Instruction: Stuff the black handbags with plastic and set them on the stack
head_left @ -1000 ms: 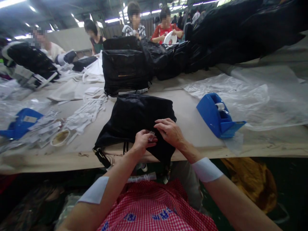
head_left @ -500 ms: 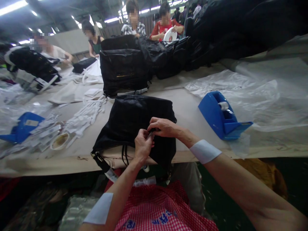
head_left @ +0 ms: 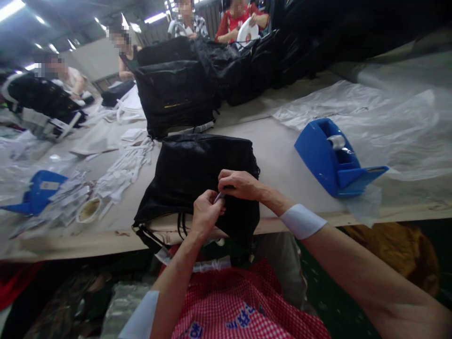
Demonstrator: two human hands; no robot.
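Black bag point(head_left: 197, 165) lies on the tabletop point(head_left: 275, 162), left of the blue dispenser point(head_left: 319, 157) with the white roll point(head_left: 336, 142). My left hand point(head_left: 205, 213) pinches a small pale piece point(head_left: 218, 197); I cannot tell whether my right hand point(head_left: 241, 184), fingers curled beside it, grips too.

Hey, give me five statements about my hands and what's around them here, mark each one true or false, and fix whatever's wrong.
1. The left hand and right hand are close together over the black bag. True.
2. Just one blue holder is in view. False: there are two, a left blue holder and a right blue holder.
3. Both forearms bear white bands. True.
4. The garment at the bottom is plain green. False: the garment is red-and-white checked with blue marks.
5. A person in red holds a round white object. True.
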